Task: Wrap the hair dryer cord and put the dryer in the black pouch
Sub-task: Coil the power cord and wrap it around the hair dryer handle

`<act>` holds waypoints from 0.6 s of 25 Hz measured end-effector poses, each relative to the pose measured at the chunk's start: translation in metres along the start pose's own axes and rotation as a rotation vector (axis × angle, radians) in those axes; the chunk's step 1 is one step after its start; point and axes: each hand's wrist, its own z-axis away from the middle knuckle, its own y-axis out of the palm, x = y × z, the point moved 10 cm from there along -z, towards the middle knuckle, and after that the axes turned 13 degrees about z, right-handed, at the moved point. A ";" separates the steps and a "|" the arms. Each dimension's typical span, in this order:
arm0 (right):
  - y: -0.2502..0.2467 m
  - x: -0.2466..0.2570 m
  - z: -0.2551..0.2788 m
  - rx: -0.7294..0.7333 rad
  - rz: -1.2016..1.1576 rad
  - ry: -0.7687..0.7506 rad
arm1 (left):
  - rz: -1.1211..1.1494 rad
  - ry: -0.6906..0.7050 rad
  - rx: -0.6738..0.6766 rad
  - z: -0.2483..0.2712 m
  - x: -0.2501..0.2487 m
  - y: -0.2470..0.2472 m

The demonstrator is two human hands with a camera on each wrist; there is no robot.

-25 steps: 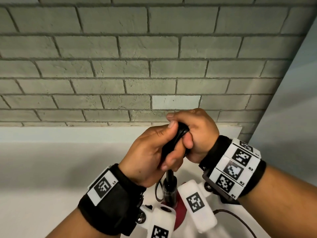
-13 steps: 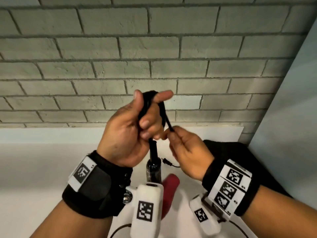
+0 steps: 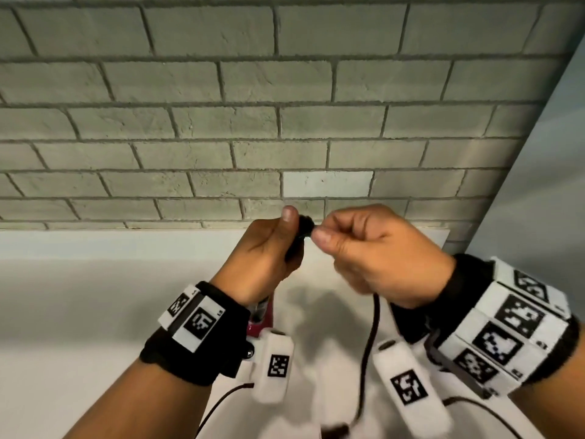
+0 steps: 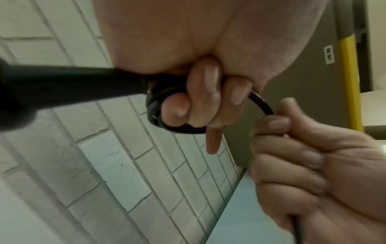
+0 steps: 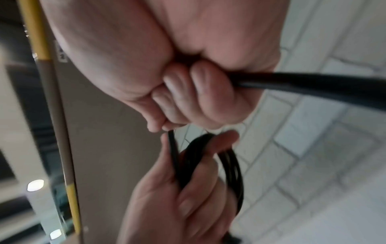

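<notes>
Brick wall (image 3: 221,122) behind white counter (image 3: 79,296). Both hands raised above counter. Left hand (image 3: 262,258) fisted round coiled black cord (image 4: 158,115), loops over fingers. Right hand (image 3: 376,258) pinches free cord length beside coil; rest hangs down. Red dryer (image 3: 258,324) mostly hidden below left wrist. Pouch hidden.

The left wrist band (image 3: 196,315) carries "L5"; the small white wall label (image 4: 329,54) is too blurred to read.

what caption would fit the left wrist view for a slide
Left hand holds the coiled black cord while the right hand feeds the next loop.
</notes>
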 end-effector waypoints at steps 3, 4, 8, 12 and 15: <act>-0.030 0.026 -0.007 -0.158 0.690 -0.182 | 0.027 -0.005 0.138 0.007 -0.001 0.013; -0.026 0.032 -0.009 -0.132 0.840 -0.225 | 0.095 -0.010 0.176 0.010 -0.001 0.016; -0.017 0.029 -0.019 0.052 0.639 -0.144 | 0.370 -0.040 0.251 0.017 -0.004 0.019; -0.022 0.037 -0.028 0.003 0.371 -0.150 | 0.553 -0.051 0.284 0.020 -0.015 0.021; -0.025 0.038 -0.029 -0.055 0.347 -0.209 | 0.588 -0.061 0.282 0.019 -0.017 0.017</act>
